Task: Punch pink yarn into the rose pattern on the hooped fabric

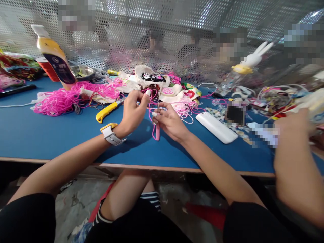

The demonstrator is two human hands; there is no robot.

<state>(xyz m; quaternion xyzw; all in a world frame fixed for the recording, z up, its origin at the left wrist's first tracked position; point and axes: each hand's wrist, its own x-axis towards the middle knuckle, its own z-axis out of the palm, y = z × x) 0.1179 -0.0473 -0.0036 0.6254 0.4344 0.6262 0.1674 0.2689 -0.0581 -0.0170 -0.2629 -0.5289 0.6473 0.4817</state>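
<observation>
My left hand (133, 113), with a white-strapped watch at the wrist, is closed in a pinch on a strand of pink yarn (151, 101). To its right, the fingers of my right hand (170, 122) are closed around a crochet hook (158, 131) with a pink handle and thin metal shaft. The handle's end points down toward me. Pink yarn runs between the two hands and hangs down beside the handle. A yellow-handled cutter (107, 111) lies just left of my left hand. Behind my hands is a heap of cream fabric pieces (172, 91) with yarn loops.
On the blue table (76, 135) lie a pink yarn tangle (54, 101), a white power bank (216, 127) and a phone (263, 133). A yellow bottle (57, 57) and a rabbit-topped bottle (235, 77) stand farther back. Another person's arm (293, 152) reaches in at right. Perforated metal rises behind.
</observation>
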